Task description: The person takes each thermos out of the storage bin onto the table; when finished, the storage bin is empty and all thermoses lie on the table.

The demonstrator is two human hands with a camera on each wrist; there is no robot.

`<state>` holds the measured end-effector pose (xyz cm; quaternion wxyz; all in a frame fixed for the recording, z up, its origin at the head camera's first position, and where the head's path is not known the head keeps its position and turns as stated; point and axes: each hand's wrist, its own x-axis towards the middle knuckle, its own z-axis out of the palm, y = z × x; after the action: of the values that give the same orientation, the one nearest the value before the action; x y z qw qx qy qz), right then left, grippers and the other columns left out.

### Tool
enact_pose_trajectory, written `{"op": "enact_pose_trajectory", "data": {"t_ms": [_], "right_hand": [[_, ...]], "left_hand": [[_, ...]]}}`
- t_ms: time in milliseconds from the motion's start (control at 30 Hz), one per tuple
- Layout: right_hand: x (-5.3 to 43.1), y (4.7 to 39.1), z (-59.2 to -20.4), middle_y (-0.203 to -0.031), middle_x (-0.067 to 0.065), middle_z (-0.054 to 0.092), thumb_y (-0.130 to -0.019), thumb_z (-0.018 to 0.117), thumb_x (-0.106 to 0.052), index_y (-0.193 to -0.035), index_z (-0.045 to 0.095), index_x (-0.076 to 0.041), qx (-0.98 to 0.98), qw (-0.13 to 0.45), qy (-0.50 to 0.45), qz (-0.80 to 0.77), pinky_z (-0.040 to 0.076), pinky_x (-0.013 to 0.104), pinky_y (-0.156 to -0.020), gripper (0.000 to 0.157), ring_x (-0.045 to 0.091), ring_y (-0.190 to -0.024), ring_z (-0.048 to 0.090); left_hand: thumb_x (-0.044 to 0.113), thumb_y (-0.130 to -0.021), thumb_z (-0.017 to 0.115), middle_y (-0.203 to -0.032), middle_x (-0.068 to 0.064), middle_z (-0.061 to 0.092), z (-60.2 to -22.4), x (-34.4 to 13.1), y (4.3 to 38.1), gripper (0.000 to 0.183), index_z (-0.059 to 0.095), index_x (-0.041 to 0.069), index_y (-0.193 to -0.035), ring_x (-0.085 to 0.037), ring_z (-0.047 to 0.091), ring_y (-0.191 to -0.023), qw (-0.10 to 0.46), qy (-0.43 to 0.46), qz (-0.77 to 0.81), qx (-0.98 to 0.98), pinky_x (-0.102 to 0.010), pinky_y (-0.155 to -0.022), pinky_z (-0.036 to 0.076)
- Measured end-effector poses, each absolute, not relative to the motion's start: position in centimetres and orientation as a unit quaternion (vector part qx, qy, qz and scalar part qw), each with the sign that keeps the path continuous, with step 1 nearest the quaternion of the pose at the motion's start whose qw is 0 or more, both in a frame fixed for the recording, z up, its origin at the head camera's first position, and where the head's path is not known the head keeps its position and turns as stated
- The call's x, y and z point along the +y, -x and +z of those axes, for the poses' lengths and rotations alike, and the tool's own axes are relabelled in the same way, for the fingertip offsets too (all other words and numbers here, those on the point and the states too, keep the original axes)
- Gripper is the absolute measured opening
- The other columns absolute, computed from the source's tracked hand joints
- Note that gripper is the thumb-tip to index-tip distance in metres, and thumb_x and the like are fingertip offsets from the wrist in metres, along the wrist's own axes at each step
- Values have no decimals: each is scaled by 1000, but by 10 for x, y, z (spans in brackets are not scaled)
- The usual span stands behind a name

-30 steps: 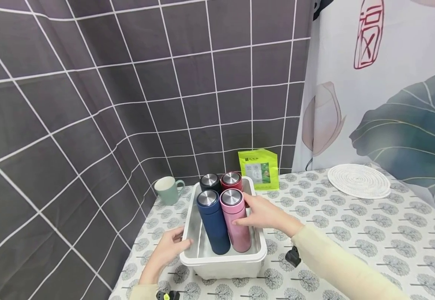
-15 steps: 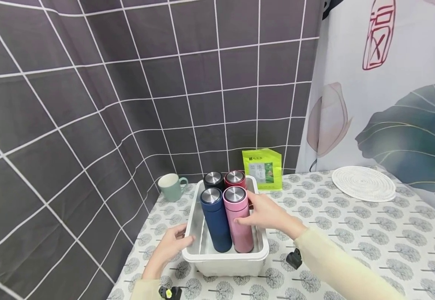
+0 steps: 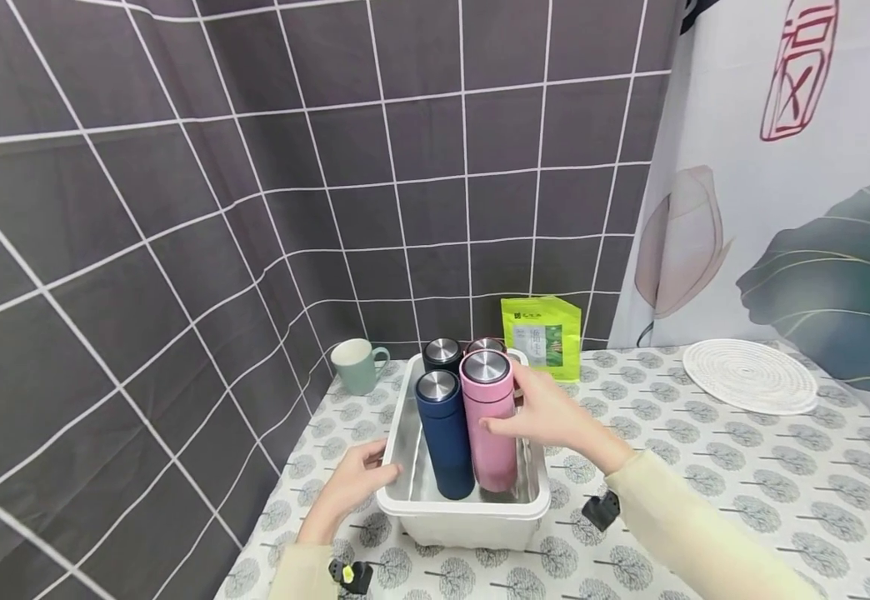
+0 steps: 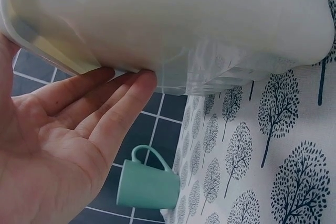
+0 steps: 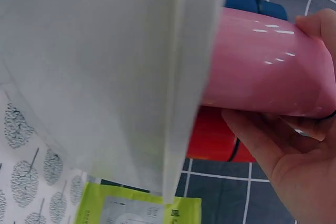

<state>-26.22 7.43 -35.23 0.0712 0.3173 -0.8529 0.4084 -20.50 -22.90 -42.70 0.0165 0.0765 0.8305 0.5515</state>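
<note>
My right hand (image 3: 551, 410) grips a pink thermos flask (image 3: 492, 442), thumb on the near side and fingers behind. This flask stands higher than the dark blue flask (image 3: 446, 442) beside it, its base still inside a white plastic bin (image 3: 465, 510). Behind them in the bin are a black flask (image 3: 442, 353) and a red flask (image 5: 212, 139), mostly hidden in the head view. My left hand (image 3: 356, 482) holds the bin's left rim, thumb over the edge and fingers against the outer wall, as the left wrist view shows.
A green mug (image 3: 357, 367) stands behind the bin on the left. A bright green pouch (image 3: 543, 337) stands at the back, and a round white woven mat (image 3: 750, 375) lies at the right. A dark gridded curtain (image 3: 435, 167) hangs close behind and along the left.
The right hand has raised the pink flask, whose lid now sits above the blue one and covers more of the red flask. The left hand stays on the rim; the view has shifted left.
</note>
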Motion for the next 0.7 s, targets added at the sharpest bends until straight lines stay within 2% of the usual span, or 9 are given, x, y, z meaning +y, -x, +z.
{"op": "enact_pose_trajectory", "data": {"t_ms": [200, 367, 533, 700], "right_hand": [[77, 264, -340, -113, -2, 67, -69, 85, -28, -132, 51, -17, -852, 102, -317, 404, 58, 35, -82, 72, 17, -100, 66], [81, 262, -328, -111, -2, 68, -70, 85, -26, -130, 52, -17, -850, 101, -315, 409, 59, 33, -80, 69, 17, -98, 67], [84, 261, -318, -113, -1, 68, -71, 84, -29, -133, 50, -16, -858, 110, -305, 399, 58, 38, -83, 72, 19, -100, 67], [89, 259, -307, -114, 6, 68, -74, 82, -28, -132, 52, -12, -860, 111, -289, 405, 60, 40, -83, 68, 24, -100, 68]], "left_hand": [[7, -80, 64, -126, -35, 58, -426, -228, 204, 60, 48, -16, -133, -45, 62, -113, 14, -73, 556, 828, -42, -91, 58], [8, -81, 64, -125, -34, 59, -425, -228, 203, 60, 48, -16, -133, -43, 63, -112, 14, -71, 558, 826, -42, -90, 58], [7, -81, 64, -125, -34, 60, -426, -228, 204, 59, 49, -15, -133, -41, 64, -111, 16, -71, 562, 824, -41, -90, 59], [6, -80, 64, -124, -34, 60, -425, -228, 203, 58, 49, -16, -132, -42, 63, -112, 12, -70, 566, 821, -42, -91, 58]]}}
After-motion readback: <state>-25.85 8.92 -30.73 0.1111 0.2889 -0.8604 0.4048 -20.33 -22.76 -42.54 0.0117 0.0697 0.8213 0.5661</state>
